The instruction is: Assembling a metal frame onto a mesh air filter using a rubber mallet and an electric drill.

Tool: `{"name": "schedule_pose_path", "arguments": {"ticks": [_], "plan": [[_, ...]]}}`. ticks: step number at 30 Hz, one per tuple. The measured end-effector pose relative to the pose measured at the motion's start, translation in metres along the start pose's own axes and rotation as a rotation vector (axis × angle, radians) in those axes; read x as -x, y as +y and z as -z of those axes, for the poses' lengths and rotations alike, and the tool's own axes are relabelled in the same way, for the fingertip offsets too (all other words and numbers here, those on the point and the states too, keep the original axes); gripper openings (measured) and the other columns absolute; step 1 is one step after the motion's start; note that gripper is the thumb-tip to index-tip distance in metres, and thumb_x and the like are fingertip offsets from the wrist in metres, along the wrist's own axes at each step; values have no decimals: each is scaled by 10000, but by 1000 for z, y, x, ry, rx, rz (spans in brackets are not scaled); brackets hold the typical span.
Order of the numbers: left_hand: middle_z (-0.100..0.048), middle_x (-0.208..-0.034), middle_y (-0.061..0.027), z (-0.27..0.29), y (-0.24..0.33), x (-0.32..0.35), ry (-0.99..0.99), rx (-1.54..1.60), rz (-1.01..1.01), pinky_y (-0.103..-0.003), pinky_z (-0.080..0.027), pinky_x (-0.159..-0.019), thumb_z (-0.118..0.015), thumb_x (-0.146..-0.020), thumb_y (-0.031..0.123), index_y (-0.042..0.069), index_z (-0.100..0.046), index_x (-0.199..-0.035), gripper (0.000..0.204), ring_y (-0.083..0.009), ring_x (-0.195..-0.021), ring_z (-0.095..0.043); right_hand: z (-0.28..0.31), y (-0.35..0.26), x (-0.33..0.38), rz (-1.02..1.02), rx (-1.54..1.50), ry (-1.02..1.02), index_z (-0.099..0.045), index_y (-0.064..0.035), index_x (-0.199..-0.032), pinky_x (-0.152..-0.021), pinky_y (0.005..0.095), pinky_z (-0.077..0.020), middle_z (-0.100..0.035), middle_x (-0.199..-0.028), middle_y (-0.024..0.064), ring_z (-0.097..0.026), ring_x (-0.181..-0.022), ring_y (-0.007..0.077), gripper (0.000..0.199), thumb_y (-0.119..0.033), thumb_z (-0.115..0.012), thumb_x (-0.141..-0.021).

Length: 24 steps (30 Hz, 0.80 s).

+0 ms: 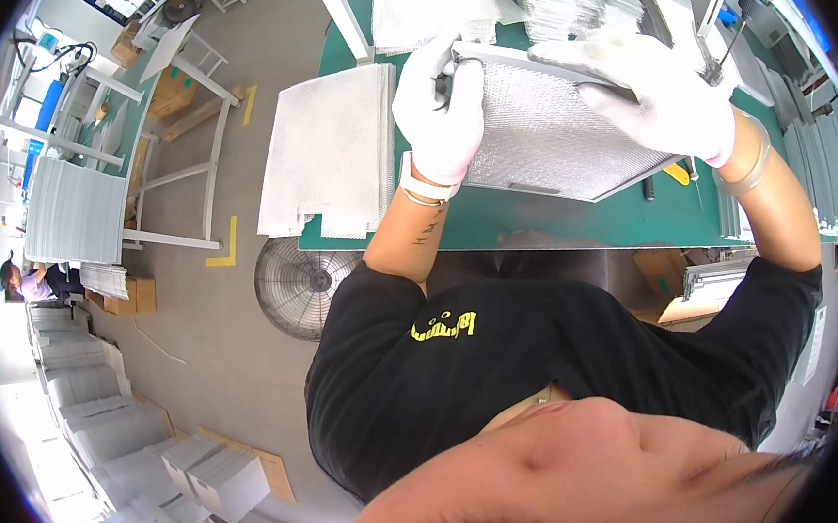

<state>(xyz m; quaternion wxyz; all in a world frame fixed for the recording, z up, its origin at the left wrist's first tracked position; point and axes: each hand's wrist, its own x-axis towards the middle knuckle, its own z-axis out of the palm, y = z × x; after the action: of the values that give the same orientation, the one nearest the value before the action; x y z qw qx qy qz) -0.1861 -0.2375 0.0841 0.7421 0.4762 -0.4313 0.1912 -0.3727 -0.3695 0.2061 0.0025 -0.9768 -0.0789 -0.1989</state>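
Note:
A rectangular mesh filter panel (536, 127) with a thin grey frame is tilted above the green-topped table (571, 217). My left hand (440, 114), in a white glove, pinches the frame at its far left corner. At the far right side, my gloved right hand (664, 84) has its fingers stretched out along the frame's edge and its thumb apart over the mesh. That hand hides part of the frame. Left of the panel lies a stack of pale mesh sheets (329, 151), overhanging the table's edge. A yellow-handled tool (677, 173) lies beside the panel's right corner.
More mesh sheets (435, 8) are stacked at the back, beside a white post (342, 19). Metal equipment (712, 8) stands at the far right. A round floor fan (312, 284) is below the table's left end. Further left, a person (37, 280) is near another workbench.

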Motion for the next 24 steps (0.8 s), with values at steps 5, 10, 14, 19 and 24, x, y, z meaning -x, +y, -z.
{"name": "schedule_pose_path", "arguments": {"ticks": [5,10,14,19,24], "plan": [[-662,-939,-96,5,-4,1,24,-75,-69,-248,-501,-688,-669,-849,11,-35,-642,-1160,315,-131,-766,-610,9,-15,-9,41,-72,7,-605,-70,-1319,-867,371,-509,-640,-1010,159,-629,-930,317,504,-50,-662,-819],[-643,-988,-98,6,-4,1,-54,-52,-51,-276,-510,-771,-674,-845,2,-3,-626,-1176,335,-169,-866,-628,10,-14,-13,108,-37,-7,-581,-46,-1332,-825,369,-511,-615,-947,150,-616,-872,305,532,-34,-653,-806],[-616,-1095,-117,3,-23,4,-102,181,-72,-289,-506,-803,-691,-829,-9,17,-610,-1184,365,-186,-923,-616,4,-15,-8,123,150,-3,-561,-55,-1356,-814,371,-494,-602,-915,133,-601,-845,289,579,-40,-661,-786],[-593,-1120,-114,4,-27,-2,-130,196,-153,-276,-492,-811,-685,-823,-31,33,-601,-1149,343,-178,-958,-601,24,-21,-13,125,256,-113,-556,-63,-1360,-804,371,-471,-592,-893,120,-588,-833,289,550,-83,-650,-819],[-591,-1073,-99,8,-19,-1,-170,235,-71,-263,-479,-760,-633,-841,-45,35,-593,-1140,312,-155,-894,-580,23,-22,-23,67,176,-122,-551,-90,-1370,-803,400,-511,-635,-909,166,-624,-844,329,473,-154,-570,-901]]}}
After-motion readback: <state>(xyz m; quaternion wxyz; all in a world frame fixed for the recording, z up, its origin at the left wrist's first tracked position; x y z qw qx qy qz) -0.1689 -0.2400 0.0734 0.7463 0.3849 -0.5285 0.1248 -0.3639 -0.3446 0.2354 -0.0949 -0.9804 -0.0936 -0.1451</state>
